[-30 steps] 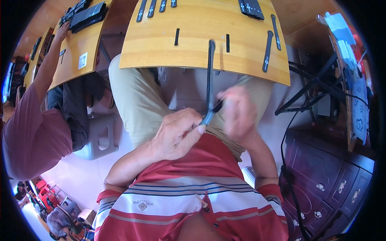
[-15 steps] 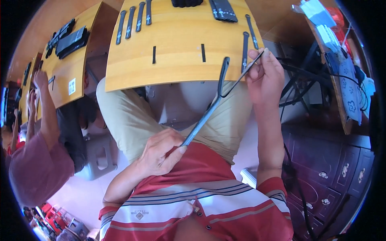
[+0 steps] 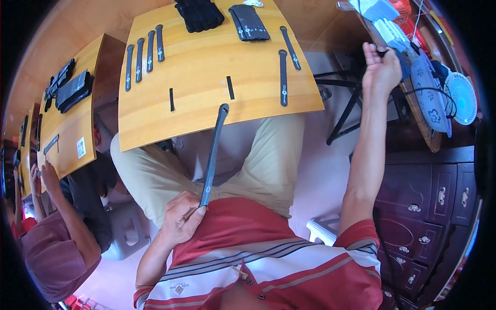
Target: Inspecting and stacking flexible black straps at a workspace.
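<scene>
Left hand: your left hand [image 3: 181, 222] sits low and centre-left in the frame, near your lap, fingers [image 3: 194, 213] clamped on the lower end of a long dark strap [image 3: 213, 155].
Strap: it runs up from that hand to the near edge of the yellow wooden surface [image 3: 206, 67], its top end just touching or overlapping the rim.
Right hand: your right hand [image 3: 381, 70] is stretched to the upper right, at a side table [image 3: 421, 111] crowded with pale folded packets [image 3: 385, 23]; fingers curled, and you cannot tell whether they hold anything.
Risk, strap: held by one end only, it could swing, slip, or drop to the floor.
Risk, reach: with your arm far out, you could knock the packets or the small fan [image 3: 461, 98].
Risk, surface: the free tip could nudge the short black pieces [image 3: 230, 88] lying near the edge.
</scene>
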Tool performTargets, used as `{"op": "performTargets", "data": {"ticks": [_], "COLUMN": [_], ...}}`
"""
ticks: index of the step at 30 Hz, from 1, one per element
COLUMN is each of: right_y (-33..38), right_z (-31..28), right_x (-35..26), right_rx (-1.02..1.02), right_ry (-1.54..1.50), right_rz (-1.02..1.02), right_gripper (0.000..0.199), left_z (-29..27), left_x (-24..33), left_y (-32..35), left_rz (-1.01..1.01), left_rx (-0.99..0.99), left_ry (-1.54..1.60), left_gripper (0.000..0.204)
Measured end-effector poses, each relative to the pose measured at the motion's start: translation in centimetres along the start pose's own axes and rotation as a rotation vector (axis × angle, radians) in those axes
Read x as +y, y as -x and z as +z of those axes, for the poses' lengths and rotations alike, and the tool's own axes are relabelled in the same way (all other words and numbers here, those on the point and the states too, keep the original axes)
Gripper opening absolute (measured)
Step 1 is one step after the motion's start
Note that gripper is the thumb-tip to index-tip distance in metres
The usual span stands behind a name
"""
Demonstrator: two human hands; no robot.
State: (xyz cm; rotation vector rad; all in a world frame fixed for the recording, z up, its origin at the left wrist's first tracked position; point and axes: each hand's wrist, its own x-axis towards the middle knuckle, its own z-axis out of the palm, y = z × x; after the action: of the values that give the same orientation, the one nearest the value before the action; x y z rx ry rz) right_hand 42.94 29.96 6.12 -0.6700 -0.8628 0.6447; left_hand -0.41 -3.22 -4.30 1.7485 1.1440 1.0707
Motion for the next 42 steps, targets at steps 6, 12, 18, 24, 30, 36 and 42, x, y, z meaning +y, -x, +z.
{"op": "performTargets", "data": {"ticks": [6, 12, 18, 24, 30, 36, 42], "right_y": [9.6, 17.2, 20.6, 20.7, 20.5, 20.8, 26.1], "right_z": [3.8, 5.9, 5.4, 5.9, 6.1, 5.6, 7.5], "right_x": [4.0, 6.8, 8.7, 8.4, 7.8, 7.3, 1.8], "right_rx": [-0.239, -0.363, -0.465, -0.536, -0.588, -0.561, -0.815], "right_ry": [0.163, 0.259, 0.411, 0.639, 0.763, 0.835, 0.66], "right_rz": [0.116, 0.348, 0.398, 0.429, 0.461, 0.445, 0.293], "right_gripper": [0.015, 0.021, 0.021, 0.024, 0.028, 0.028, 0.018], "left_z": [0.1, -0.1, -0.2, -0.4, -0.3, -0.6, -0.4], "left_x": [-0.6, -0.7, -1.2, -1.7, -2.0, -2.2, -1.7], "left_y": [-0.2, -0.2, -0.1, -0.4, -0.7, -0.8, -1.9], "left_rz": [-0.028, -0.092, -0.095, -0.083, -0.093, -0.096, -0.07], "left_rx": [0.041, 0.078, 0.104, 0.087, 0.092, 0.064, 0.078], "left_ry": [0.042, 0.057, 0.074, 0.08, 0.141, 0.137, 0.135], "left_gripper": [0.007, 0.005, 0.005, 0.006, 0.006, 0.006, 0.006]}}
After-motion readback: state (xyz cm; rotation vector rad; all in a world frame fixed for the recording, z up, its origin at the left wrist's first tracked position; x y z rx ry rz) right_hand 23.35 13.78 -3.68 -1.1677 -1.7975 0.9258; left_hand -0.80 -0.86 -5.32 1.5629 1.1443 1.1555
